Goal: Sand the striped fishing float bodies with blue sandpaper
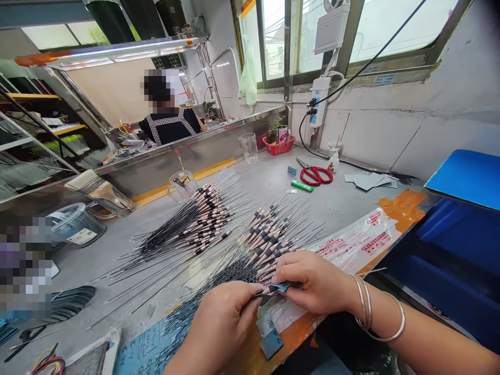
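Note:
My left hand (219,323) and my right hand (312,284) meet over the near end of a heap of long, thin fishing floats (265,245) with black and pale pink bands. Both hands pinch a small blue-grey sheet (279,287), probably sandpaper, close against the float stems. A second heap of the same floats (187,229) lies farther left on the grey bench (250,182). Similar blue-grey scraps (271,344) rest below my hands on a clear plastic bag (351,250). Metal bangles (363,307) circle my right wrist.
Red-handled scissors (315,175), a green lighter (301,186), grey scraps (367,181), glass cups (249,148) and a red basket (278,145) stand beyond the floats. A blue board (464,177) lies at right. A co-worker (167,125) sits behind the steel-edged partition (187,156).

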### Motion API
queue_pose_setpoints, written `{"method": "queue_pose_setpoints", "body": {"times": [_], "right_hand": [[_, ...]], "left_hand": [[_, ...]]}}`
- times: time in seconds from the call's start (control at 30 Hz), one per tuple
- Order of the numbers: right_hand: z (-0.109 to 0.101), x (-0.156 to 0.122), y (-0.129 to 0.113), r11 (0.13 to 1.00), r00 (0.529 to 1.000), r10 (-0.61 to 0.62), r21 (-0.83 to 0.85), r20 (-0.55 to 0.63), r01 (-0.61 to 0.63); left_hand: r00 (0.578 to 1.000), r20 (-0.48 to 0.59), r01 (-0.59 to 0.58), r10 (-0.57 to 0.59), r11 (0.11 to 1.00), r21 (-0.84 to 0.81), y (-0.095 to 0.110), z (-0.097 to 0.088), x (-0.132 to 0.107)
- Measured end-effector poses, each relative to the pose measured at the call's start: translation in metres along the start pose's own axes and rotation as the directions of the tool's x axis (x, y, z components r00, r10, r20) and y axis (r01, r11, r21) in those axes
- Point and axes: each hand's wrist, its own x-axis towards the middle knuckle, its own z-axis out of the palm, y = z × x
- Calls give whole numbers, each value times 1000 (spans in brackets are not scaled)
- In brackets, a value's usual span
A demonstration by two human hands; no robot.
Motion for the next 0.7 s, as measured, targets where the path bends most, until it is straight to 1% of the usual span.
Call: {"method": "queue_pose_setpoints", "body": {"times": [0.27,0.47,0.7], "right_hand": [[-4,-1,1,1000,1000,-5,1,4,5],[-6,-2,2,999,1000,1,-37,8,0],[-7,-4,4,1000,1000,-8,-12,-2,8]], "left_hand": [[1000,-8,-14,14,1000,12,2,1,4],[1000,4,-28,28,999,28,5,0,8],[999,10,-39,39,999,31,8,0,9]]}}
